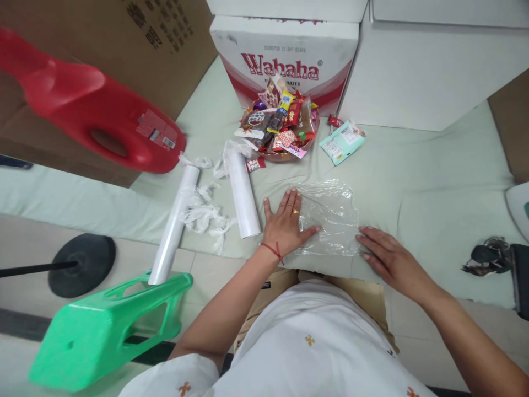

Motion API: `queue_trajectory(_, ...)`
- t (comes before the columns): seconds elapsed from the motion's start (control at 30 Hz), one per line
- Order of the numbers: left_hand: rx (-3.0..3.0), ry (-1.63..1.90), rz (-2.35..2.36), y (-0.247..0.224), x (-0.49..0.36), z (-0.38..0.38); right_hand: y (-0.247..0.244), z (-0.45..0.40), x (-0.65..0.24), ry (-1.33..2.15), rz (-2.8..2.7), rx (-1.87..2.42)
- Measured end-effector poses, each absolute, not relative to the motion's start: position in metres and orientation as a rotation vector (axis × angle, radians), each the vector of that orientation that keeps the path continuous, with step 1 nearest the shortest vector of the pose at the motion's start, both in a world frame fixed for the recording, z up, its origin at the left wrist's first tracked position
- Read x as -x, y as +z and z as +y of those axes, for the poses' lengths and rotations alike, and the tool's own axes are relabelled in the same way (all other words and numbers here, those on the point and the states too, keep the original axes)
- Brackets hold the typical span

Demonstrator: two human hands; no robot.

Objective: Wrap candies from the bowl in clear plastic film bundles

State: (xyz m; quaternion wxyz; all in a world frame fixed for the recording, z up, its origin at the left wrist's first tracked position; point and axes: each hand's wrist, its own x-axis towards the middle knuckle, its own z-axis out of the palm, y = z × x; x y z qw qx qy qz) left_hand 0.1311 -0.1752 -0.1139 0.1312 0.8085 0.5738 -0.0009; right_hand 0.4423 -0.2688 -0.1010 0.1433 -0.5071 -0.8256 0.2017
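Note:
A clear plastic sheet or bag (330, 215), somewhat crinkled, lies flat on the pale green cloth in front of me. My left hand (285, 223) rests on its left edge, palm down with the fingers spread. At the right edge, my right hand (386, 256) touches the plastic with its fingertips, fingers stretched out. Left of my left hand lies a white roll (244, 196) with loose thin plastic at its far end. A second white roll (173, 229) lies further left, reaching over the cloth's front edge.
A bowl of wrapped snacks (285, 124) stands before a Wahaha carton (285, 52). Beside it lies a mint-green packet (342, 142). A red jug (99, 110) is at left, a green plastic stool (111, 325) below. Keys (486, 256) lie at far right.

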Motion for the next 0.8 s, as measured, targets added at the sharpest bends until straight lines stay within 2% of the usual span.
queue_trajectory(0.1,-2.347,0.018,1.659,-0.114,-0.130,-0.175,-0.076,-0.239,-0.451,0.637,-2.182,1.601)
queue_trajectory(0.2,-2.348,0.030,1.656,-0.114,-0.128,-0.175,-0.051,-0.191,-0.424,0.641,-2.062,1.638)
queue_trajectory(0.37,-2.342,0.027,1.648,-0.114,-0.128,-0.175,-0.031,-0.100,-0.336,0.443,-2.263,1.482)
queue_trajectory(0.5,-2.346,0.035,1.653,-0.114,-0.129,-0.176,-0.029,-0.050,-0.288,0.221,-2.474,1.526)
queue_trajectory(0.8,-2.367,0.053,1.644,-0.113,-0.127,-0.176,-0.009,-0.002,-0.288,0.047,-2.484,1.650)
